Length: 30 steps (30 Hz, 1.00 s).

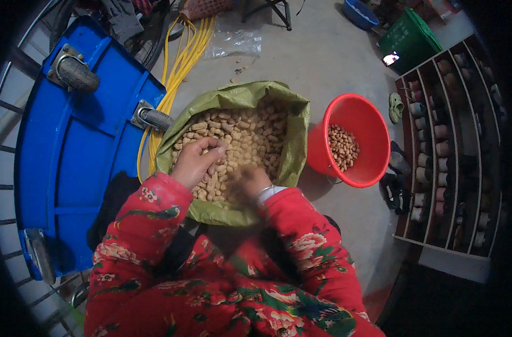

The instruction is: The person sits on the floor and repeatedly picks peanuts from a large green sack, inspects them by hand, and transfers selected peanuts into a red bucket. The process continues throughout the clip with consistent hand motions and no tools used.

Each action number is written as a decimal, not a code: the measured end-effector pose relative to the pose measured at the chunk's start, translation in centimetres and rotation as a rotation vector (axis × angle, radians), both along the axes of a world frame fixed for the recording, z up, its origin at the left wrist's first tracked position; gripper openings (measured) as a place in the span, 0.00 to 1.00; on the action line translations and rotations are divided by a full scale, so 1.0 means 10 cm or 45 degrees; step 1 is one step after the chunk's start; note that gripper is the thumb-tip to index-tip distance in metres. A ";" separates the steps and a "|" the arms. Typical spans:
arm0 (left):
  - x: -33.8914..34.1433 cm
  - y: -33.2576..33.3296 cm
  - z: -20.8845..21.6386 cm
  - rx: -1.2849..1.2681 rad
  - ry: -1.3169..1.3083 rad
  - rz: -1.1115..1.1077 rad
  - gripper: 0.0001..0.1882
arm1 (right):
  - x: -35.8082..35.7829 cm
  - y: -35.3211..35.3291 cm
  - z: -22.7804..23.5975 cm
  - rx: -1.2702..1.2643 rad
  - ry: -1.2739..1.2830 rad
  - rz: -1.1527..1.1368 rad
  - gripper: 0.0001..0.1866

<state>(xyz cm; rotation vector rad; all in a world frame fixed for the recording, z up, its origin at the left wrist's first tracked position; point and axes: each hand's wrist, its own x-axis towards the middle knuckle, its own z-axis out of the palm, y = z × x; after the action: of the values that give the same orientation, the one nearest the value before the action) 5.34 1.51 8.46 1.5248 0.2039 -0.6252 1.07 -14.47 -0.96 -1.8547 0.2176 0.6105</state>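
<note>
A green woven sack [299, 132] stands in front of me with its rim rolled open, full of unshelled peanuts [242, 135]. Over the left part of the peanuts is my left hand [198, 162], its thumb and fingers pinched together; whatever lies between them is hidden. My right hand [249, 182] is low over the nuts near the sack's near edge, smeared by motion, so its fingers do not show. To the right of the sack, a red bucket [374, 151] holds a layer of shelled peanut kernels [343, 147].
An upturned blue wheeled platform [87, 168] leans on the left, beside yellow hose or cable [169, 84]. A shoe rack [449, 146] full of shoes stands right, near a green bin [410, 39] and a blue basin [360, 14]. Clear plastic [233, 45] lies beyond the sack.
</note>
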 end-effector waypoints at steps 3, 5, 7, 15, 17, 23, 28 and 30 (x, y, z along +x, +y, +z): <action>-0.01 0.00 -0.02 -0.068 -0.031 0.046 0.09 | 0.07 -0.02 0.21 0.560 0.284 -0.337 0.04; -0.01 0.00 -0.04 -0.092 -0.042 0.053 0.09 | 0.09 -0.04 0.32 0.745 0.374 -0.516 0.05; -0.01 -0.01 -0.05 -0.096 -0.059 0.035 0.09 | 0.11 -0.05 0.38 0.945 0.439 -0.630 0.06; -0.02 -0.05 -0.09 -0.148 -0.092 0.035 0.10 | 0.07 -0.07 0.50 1.047 0.540 -0.848 0.06; -0.03 -0.06 -0.10 -0.178 -0.091 0.039 0.10 | 0.06 -0.08 0.53 0.982 0.521 -0.819 0.06; -0.06 -0.09 -0.06 -0.196 -0.073 -0.016 0.11 | 0.04 -0.12 0.46 1.055 0.443 -0.787 0.07; -0.13 -0.14 0.04 -0.128 -0.061 -0.163 0.11 | 0.03 -0.12 0.37 1.034 0.444 -0.759 0.11; -0.17 -0.17 0.05 -0.043 -0.095 -0.224 0.11 | 0.04 -0.11 0.36 1.025 0.430 -0.732 0.13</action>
<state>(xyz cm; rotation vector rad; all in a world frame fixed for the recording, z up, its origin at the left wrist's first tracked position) 3.63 -0.22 8.98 1.5412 0.0017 -0.7056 1.43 -15.61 2.62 -0.8464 0.6038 0.4941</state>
